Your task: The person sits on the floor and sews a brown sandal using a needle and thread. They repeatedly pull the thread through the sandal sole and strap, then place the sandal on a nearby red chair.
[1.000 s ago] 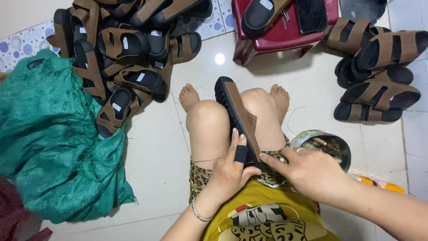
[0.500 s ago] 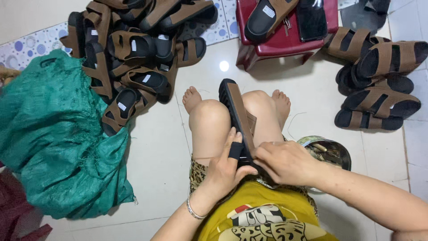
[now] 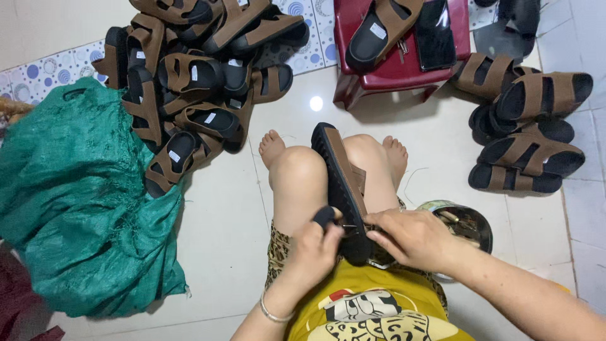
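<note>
The right hand (image 3: 413, 237) has slid closer along the sandal (image 3: 344, 186); both it and the left hand (image 3: 315, 249) grip its heel, bowl (image 3: 470, 221) just right.

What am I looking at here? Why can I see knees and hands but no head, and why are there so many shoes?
The camera sits on a person's head and looks down, so you see what that person sees: their own knees, feet and two bare hands. There is no machine here. The person sits on a pale tiled floor. Between the knees stands a brown sandal with a thick black sole, tipped on its edge. The left hand grips its near end and the right hand pinches it from the other side. On the left lie a heap of matching brown sandals and a crumpled green woven sack. On the right are more stacked sandals, a dark red plastic stool and a round metal tin.
</note>
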